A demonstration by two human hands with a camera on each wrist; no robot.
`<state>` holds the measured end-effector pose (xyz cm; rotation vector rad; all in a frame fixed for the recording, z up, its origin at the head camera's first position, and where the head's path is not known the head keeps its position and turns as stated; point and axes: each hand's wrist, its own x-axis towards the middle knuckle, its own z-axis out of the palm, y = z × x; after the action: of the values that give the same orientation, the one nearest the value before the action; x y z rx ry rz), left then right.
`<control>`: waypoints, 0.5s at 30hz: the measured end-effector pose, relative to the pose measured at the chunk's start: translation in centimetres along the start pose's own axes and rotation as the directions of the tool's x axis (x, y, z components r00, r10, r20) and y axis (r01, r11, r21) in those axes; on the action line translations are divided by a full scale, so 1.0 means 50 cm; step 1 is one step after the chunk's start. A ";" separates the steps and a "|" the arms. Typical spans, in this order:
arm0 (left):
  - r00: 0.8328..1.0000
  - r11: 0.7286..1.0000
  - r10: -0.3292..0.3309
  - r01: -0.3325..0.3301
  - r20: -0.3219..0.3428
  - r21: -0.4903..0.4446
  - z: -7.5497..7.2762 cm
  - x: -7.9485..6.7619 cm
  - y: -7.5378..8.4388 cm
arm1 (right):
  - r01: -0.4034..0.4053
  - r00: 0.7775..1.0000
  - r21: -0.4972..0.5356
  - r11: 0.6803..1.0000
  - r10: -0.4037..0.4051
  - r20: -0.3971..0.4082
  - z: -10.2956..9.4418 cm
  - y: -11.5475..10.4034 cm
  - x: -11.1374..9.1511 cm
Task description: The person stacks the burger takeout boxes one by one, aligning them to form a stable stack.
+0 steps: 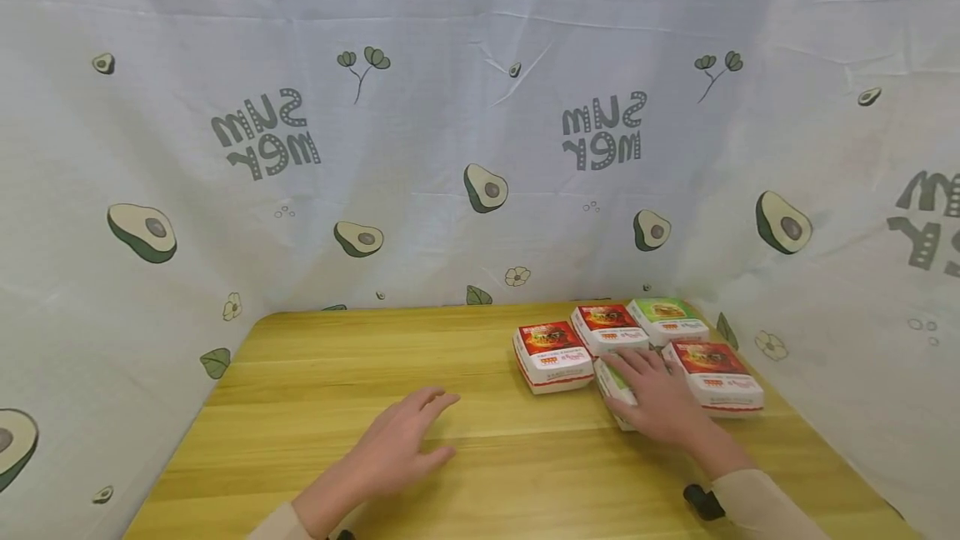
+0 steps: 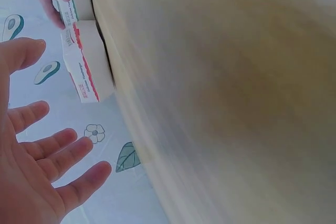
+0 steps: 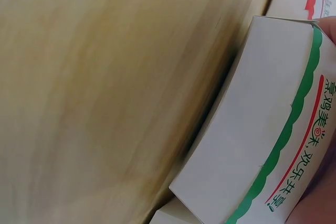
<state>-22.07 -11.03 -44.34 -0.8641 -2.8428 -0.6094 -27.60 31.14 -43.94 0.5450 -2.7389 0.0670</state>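
Note:
A white burger box (image 1: 617, 394) with green trim sits on the table under my right hand (image 1: 660, 394). My right fingers and thumb hold it from above, covering most of its lid. The right wrist view shows the side of this green-trimmed box (image 3: 252, 119) at close range. To its left is a red-topped burger box (image 1: 553, 357), with another red-topped box (image 1: 609, 329) behind. My left hand (image 1: 401, 448) hovers over the table to the left with fingers spread and nothing held; its palm side (image 2: 26, 166) appears in the left wrist view.
A green-topped box (image 1: 669, 321) stands at the back right corner, and a red-topped box (image 1: 714, 377) lies right of my right hand. The wooden table (image 1: 337, 373) is bordered by a white avocado-print cloth (image 1: 420, 132) behind and at both sides.

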 end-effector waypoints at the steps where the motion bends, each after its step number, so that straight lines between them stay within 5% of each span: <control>1: 1.000 1.000 0.001 -0.001 0.006 0.002 0.000 0.006 0.002 | 0.000 1.000 -0.002 1.000 0.000 -0.001 0.000 0.000 -0.001; 15: 0.999 0.998 0.033 -0.033 -0.001 -0.055 0.040 0.084 0.033 | -0.013 1.000 0.003 1.000 0.013 0.002 0.016 0.005 -0.006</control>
<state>-24.62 -6.82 -44.70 -0.9178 -2.8178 -0.6859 -27.69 31.38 -44.77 0.5278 -2.7450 0.0735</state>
